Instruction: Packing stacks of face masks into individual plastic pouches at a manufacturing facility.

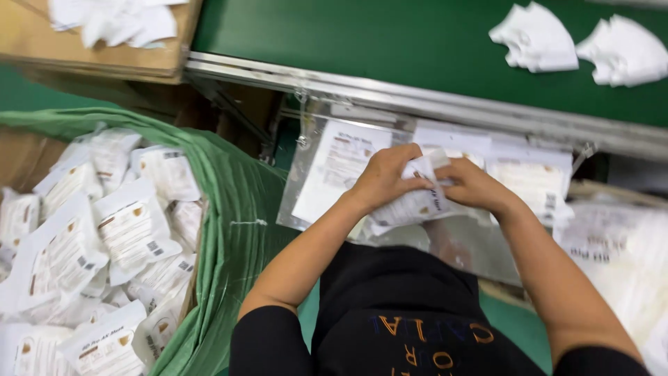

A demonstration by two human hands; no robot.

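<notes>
Left hand point(384, 177) closed over the top left of a white printed plastic pouch point(410, 202), fingers curled onto its face. Right hand point(473, 184) pinching the same pouch from the right, fingers bent, thumb side tucked against the packet. Both hands meet on it, touching. The pouch sits low in front of the person's torso, above a clear acrylic tray surface point(309, 174) that holds flat stacks of white printed pouches point(337, 163), more of them at the right end point(532, 181). Beyond the tray, a metal rail point(417, 97) edges a green conveyor belt point(362, 35); two white folded face masks point(536, 38) point(623, 52) lie on the belt, far right, just beside each other. Left of the person, a green plastic bag liner point(236, 209) is draped over a carton full of sealed white pouches point(104, 237). Top left, a brown cardboard box point(42, 42) with white items inside. Right edge, a blurred heap of white packaging point(619, 257).
</notes>
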